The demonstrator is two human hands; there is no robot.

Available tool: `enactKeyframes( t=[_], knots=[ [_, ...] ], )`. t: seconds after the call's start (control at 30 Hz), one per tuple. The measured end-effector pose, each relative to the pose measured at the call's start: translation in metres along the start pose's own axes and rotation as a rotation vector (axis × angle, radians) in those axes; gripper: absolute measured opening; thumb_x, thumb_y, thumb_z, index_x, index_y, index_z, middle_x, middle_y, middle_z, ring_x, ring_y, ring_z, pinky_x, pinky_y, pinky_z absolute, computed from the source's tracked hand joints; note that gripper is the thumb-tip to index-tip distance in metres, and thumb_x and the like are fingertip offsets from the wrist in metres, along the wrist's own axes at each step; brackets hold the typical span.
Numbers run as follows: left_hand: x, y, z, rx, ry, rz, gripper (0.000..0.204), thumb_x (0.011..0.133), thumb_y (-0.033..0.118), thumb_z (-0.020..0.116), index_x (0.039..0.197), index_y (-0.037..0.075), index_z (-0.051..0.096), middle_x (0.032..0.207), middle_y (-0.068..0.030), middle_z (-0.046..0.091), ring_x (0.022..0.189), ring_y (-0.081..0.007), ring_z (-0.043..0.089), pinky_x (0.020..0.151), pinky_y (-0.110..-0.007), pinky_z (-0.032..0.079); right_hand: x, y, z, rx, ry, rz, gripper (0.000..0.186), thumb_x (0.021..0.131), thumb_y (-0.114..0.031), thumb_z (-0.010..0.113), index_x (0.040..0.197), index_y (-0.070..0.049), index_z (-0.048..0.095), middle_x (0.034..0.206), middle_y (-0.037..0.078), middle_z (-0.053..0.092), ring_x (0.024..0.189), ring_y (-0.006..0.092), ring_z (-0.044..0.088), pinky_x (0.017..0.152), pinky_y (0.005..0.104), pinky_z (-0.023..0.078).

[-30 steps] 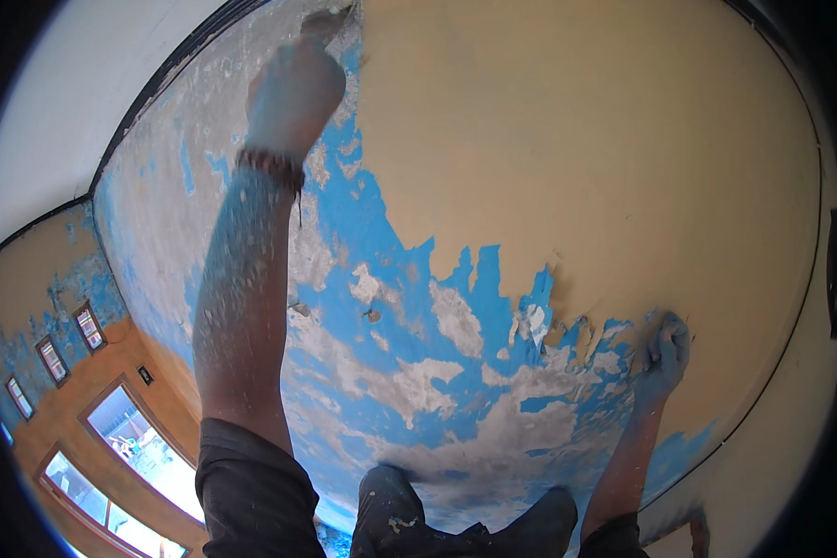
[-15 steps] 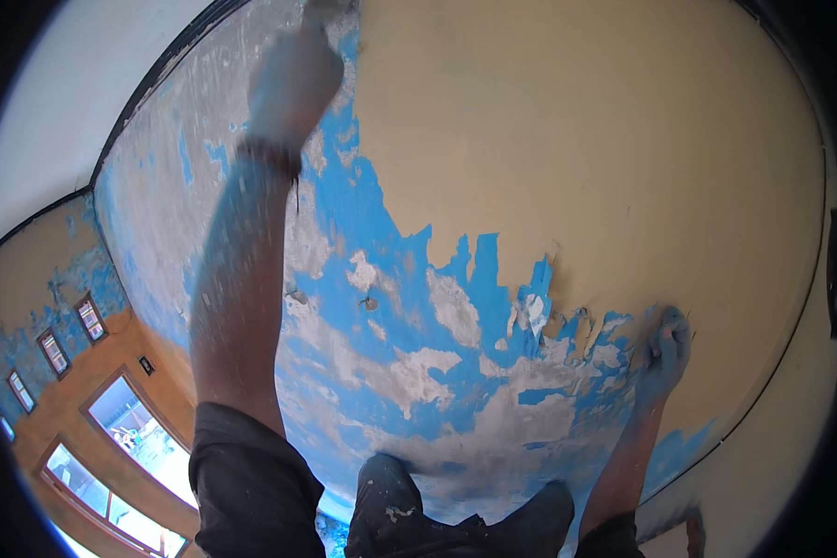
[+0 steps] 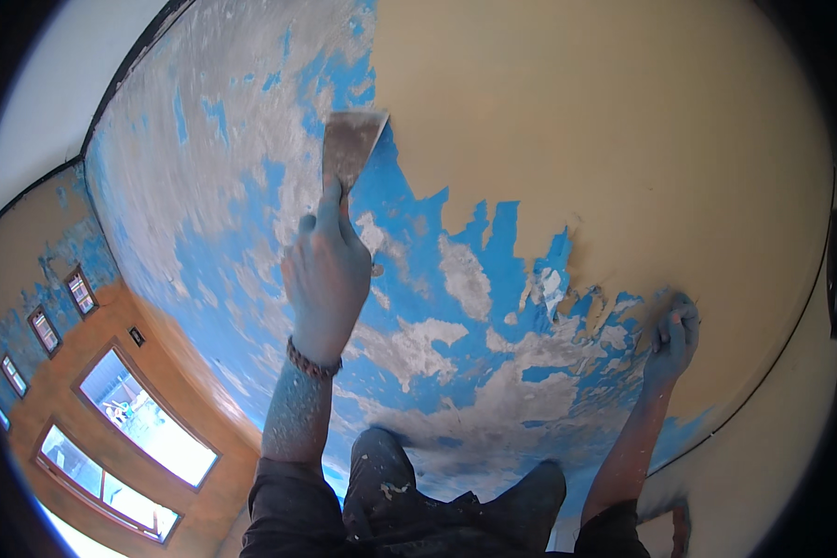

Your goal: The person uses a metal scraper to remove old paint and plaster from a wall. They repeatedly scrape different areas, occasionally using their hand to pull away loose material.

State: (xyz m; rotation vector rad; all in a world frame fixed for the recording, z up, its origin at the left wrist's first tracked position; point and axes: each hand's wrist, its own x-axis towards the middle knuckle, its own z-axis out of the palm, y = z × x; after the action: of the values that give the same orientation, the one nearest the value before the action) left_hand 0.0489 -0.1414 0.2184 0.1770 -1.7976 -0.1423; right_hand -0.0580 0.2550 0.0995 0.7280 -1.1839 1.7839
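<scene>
My left hand [image 3: 327, 284] grips a wide metal scraper [image 3: 352, 144], its blade against the wall along the edge of the beige paint [image 3: 577, 112]. Around and below it the wall shows bright blue paint [image 3: 381, 219] and patches of bare grey plaster [image 3: 465, 279]. On the right, my right hand [image 3: 671, 339] rests at the wall with curled fingers, beside a ragged edge of peeling paint [image 3: 591, 312]; whether anything is in those fingers I cannot make out. Pale dust or flakes speckle my left forearm.
At the lower left stands an orange wall [image 3: 84, 381] with small windows [image 3: 79, 290] and large bright openings [image 3: 149, 414]. A white surface [image 3: 46, 93] with a dark border runs along the upper left. My paint-marked trousers [image 3: 377, 470] show at the bottom.
My left hand has moved down from the top edge, bringing the scraper blade into full view at the beige paint's border. My right hand stays at much the same place, slightly higher in view.
</scene>
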Motion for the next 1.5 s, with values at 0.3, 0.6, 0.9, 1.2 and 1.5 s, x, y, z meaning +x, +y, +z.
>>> enactKeyframes(
  t=[0.3,0.6,0.9,1.2,1.5],
  knots=[
    [0.004,0.005,0.000,0.029,-0.098,-0.059,0.031,0.095,0.013,0.048,0.123,0.003,0.055,0.058,-0.0114,0.056,0.048,-0.0198,0.056,0.042,-0.034,0.038,-0.001,0.003,0.005,0.033,0.073,0.013,0.010,0.090,-0.014,0.053,0.093,-0.004,0.055,0.099,0.005,0.053,0.054,0.0020,0.034,0.038,0.0165,0.030],
    [-0.009,-0.007,-0.006,0.085,-0.078,-0.035,0.031,0.095,0.016,0.046,0.121,0.003,0.056,0.058,-0.0124,0.056,0.048,-0.0217,0.056,0.043,-0.034,0.037,0.000,0.011,-0.005,0.070,0.046,-0.020,0.010,0.091,-0.013,0.052,0.094,-0.004,0.056,0.102,0.007,0.054,0.053,0.0020,0.034,0.037,0.0167,0.030],
    [0.000,0.000,0.000,0.109,-0.027,0.037,0.029,0.095,0.015,0.046,0.118,0.003,0.060,0.057,-0.0107,0.057,0.047,-0.0176,0.056,0.042,-0.031,0.038,-0.001,0.005,0.008,0.065,0.094,-0.040,0.009,0.092,-0.013,0.051,0.091,-0.005,0.055,0.087,0.005,0.051,0.051,0.0026,0.032,0.037,0.0169,0.029],
    [0.019,0.015,-0.001,0.115,-0.037,0.018,0.029,0.094,0.014,0.047,0.119,0.004,0.058,0.053,-0.0105,0.055,0.043,-0.0200,0.054,0.041,-0.033,0.037,-0.002,0.001,0.010,0.069,0.109,-0.023,0.011,0.091,-0.014,0.052,0.093,-0.004,0.055,0.086,0.003,0.053,0.051,0.0026,0.033,0.037,0.0167,0.029],
    [0.059,0.027,-0.006,0.018,0.029,0.027,0.030,0.095,0.015,0.046,0.123,0.008,0.056,0.052,-0.0115,0.054,0.042,-0.0246,0.053,0.040,-0.036,0.036,-0.004,0.001,0.005,0.027,0.085,0.001,0.014,0.092,-0.013,0.051,0.097,-0.001,0.056,0.074,-0.001,0.046,0.051,0.0019,0.032,0.037,0.0163,0.028]
  ],
)
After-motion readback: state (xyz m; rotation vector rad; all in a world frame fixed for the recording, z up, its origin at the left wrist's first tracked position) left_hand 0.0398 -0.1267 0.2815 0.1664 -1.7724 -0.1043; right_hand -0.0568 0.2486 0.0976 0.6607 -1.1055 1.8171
